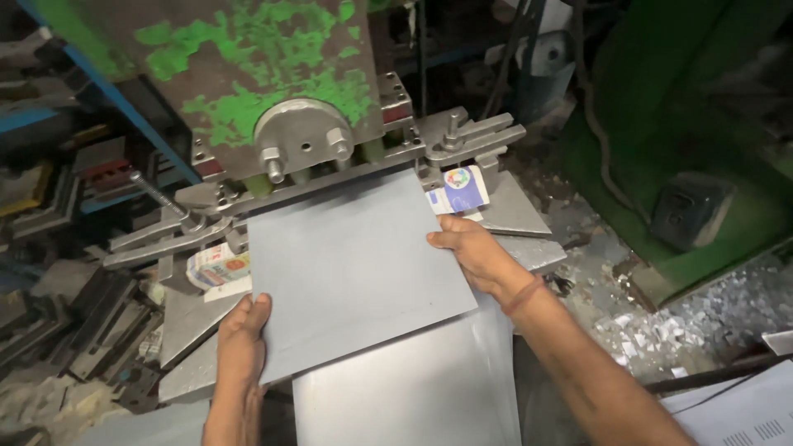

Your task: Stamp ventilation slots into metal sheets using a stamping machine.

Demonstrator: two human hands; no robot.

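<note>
Under the worn green head of the press (248,74), near the middle of the scene, a flat grey metal sheet (355,264) is lying on the steel bed, its far edge sitting right at the slot below the round silver hub (304,136). Both hands are gripping it. The left hand (242,343) is curling over the near left corner, fingers closed on the edge with the thumb on top. The right hand (471,252) is pinching the right edge near the far corner, fingers wrapped under and thumb lying along the top face; a reddish band is showing at that wrist.

Judging by how things are lying, the sheet is already being fed into place but nothing is showing as cut or stamped on it yet: its face is looking plain and unmarked, and its far edge is only just meeting the tooling. Whether that edge is seated against a stop cannot be told, since the machine is hiding it. So the positioning seems nearly done, while the pressing itself and the taking out appear to be left.

Clamp bars (475,136) are holding the die on the right, with matching ones at the left. Two small printed cartons are lying either side of the sheet, one at the left (216,266) and one at the right (458,190). Bright metal offcuts (710,318) are littering the floor far right, and another shiny plate (413,392) is lying nearer, partly under the sheet.
</note>
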